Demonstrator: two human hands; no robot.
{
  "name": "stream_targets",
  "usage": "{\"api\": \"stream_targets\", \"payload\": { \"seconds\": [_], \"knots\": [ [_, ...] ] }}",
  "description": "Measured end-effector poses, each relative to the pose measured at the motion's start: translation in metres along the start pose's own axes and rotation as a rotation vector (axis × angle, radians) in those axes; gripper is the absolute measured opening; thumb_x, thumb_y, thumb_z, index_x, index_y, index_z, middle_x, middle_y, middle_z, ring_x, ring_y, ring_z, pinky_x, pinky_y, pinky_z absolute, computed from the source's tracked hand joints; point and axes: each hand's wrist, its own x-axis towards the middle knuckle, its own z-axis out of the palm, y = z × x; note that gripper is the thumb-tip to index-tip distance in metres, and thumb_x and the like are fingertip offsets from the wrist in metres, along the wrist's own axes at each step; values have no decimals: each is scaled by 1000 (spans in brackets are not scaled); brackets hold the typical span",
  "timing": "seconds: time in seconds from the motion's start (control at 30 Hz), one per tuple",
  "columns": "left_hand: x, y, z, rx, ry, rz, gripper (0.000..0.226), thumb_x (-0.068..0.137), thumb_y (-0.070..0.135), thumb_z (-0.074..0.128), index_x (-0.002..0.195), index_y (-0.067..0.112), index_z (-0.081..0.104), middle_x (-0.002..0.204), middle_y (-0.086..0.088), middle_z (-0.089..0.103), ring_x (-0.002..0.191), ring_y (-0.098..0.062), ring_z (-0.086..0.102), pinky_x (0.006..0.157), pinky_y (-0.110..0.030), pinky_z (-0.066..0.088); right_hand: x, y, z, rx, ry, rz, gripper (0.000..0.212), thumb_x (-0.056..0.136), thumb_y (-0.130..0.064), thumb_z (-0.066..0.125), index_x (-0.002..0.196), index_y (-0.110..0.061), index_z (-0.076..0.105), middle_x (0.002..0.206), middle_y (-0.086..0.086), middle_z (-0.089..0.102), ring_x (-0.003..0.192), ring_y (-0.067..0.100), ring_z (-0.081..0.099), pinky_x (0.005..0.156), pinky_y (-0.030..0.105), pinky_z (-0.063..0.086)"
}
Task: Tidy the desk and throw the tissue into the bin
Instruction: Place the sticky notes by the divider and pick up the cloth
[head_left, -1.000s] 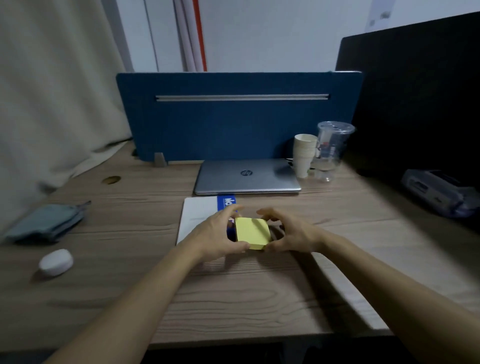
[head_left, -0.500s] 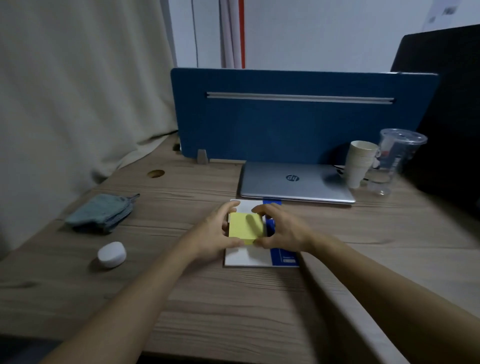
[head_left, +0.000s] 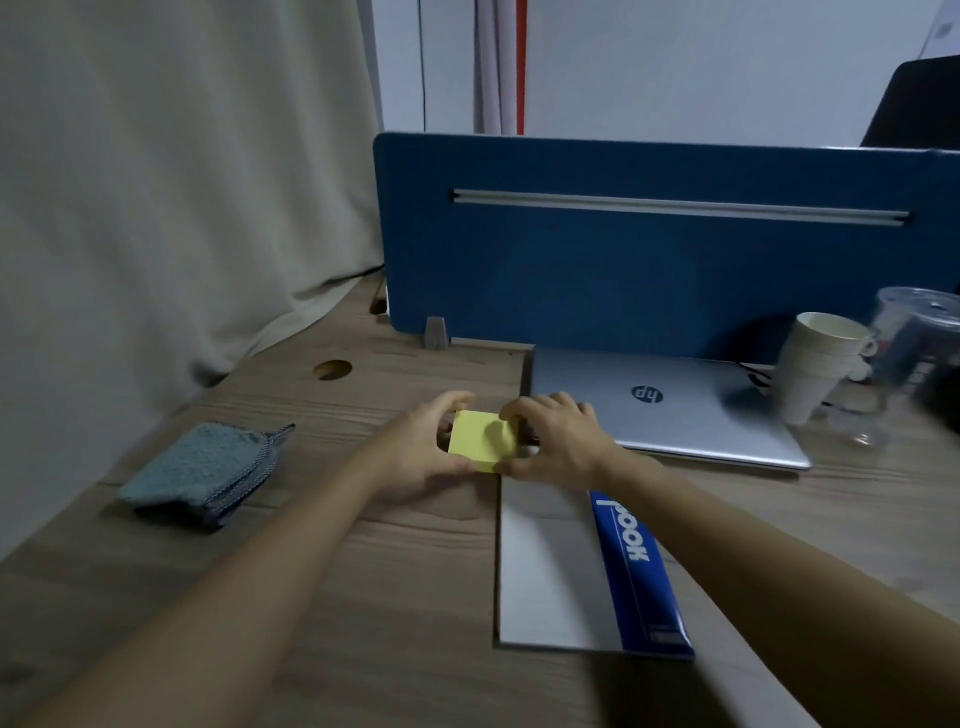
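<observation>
A yellow sticky-note pad (head_left: 480, 441) is held between both hands over the wooden desk (head_left: 395, 571), just beyond the far end of a white and blue notebook (head_left: 550, 577). My left hand (head_left: 421, 452) grips the pad's left side. My right hand (head_left: 561, 441) grips its right side, thumb on top. A closed silver laptop (head_left: 670, 405) lies just behind my right hand. No tissue and no bin are in view.
A folded grey-blue cloth (head_left: 202, 473) lies at the left. A stack of paper cups (head_left: 815, 364) and a clear plastic cup (head_left: 914, 353) stand at the right. A blue divider panel (head_left: 623, 260) closes the back; a curtain (head_left: 156, 182) hangs left.
Both hands have carried the yellow pad away from me, past the notebook's far end toward the laptop's left corner. The camera has swung left and the white case has dropped out of view.
</observation>
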Motion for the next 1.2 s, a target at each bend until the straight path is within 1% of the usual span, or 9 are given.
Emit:
{"api": "stream_targets", "payload": {
  "seconds": [0.13,0.23,0.37,0.5,0.67,0.73,0.87,0.97,1.2],
  "knots": [
    [31,-14,-4,22,-7,-9,94,65,43,84,142,46,32,146,13,47,129,-8,47,106,-43,44,29,14,7,-28,-35,8,56,67,-67,60,114,-39,48,114,-11,52,103,13,34,84,37,25],
    [53,-24,-7,8,-20,-13,94,67,40,85,145,41,33,146,14,47,129,-4,46,105,-33,41,49,27,9,-37,-76,14,52,70,-67,60,112,-37,52,107,-14,49,107,17,36,84,39,26],
    [82,-33,-9,6,-25,-11,93,69,37,85,146,38,33,143,17,46,123,1,42,95,-23,34,76,39,6,-68,-121,41,50,72,-63,61,113,-35,54,113,-7,55,110,20,36,87,43,27],
    [106,-39,-9,14,-27,-2,88,69,38,84,142,42,36,142,17,48,124,-2,44,96,-26,35,96,49,6,-102,-142,55,50,72,-60,62,115,-36,53,120,-4,55,114,22,34,86,43,25],
    [133,-48,-8,15,-26,-11,85,67,44,83,140,42,39,141,12,50,134,-12,41,112,-42,35,116,62,14,-101,-104,85,53,73,-62,62,117,-34,53,123,-4,55,119,24,31,82,42,19],
    [142,-51,-8,20,-25,-13,86,66,48,81,141,41,39,144,8,49,135,-13,40,114,-43,34,122,67,16,-101,-81,100,54,72,-65,61,116,-33,53,124,-6,55,120,24,30,83,43,19],
    [158,-53,-7,77,-6,-36,88,66,55,75,144,41,37,148,-1,44,134,-18,42,112,-45,36,132,73,19,-134,-42,144,54,74,-69,57,114,-33,54,123,-4,56,119,25,31,81,43,20],
    [167,-54,-5,125,19,-34,83,74,51,72,147,38,35,148,-6,44,135,-22,42,111,-47,36,137,75,21,-162,-8,169,55,76,-71,55,115,-31,54,125,-3,55,118,26,32,81,43,21],
    [163,-43,1,170,115,-3,70,83,39,71,145,31,40,142,-2,51,129,-20,47,107,-44,40,129,73,20,-104,63,202,52,82,-65,54,119,-28,54,126,0,55,118,29,36,82,45,25]
  ]
}}
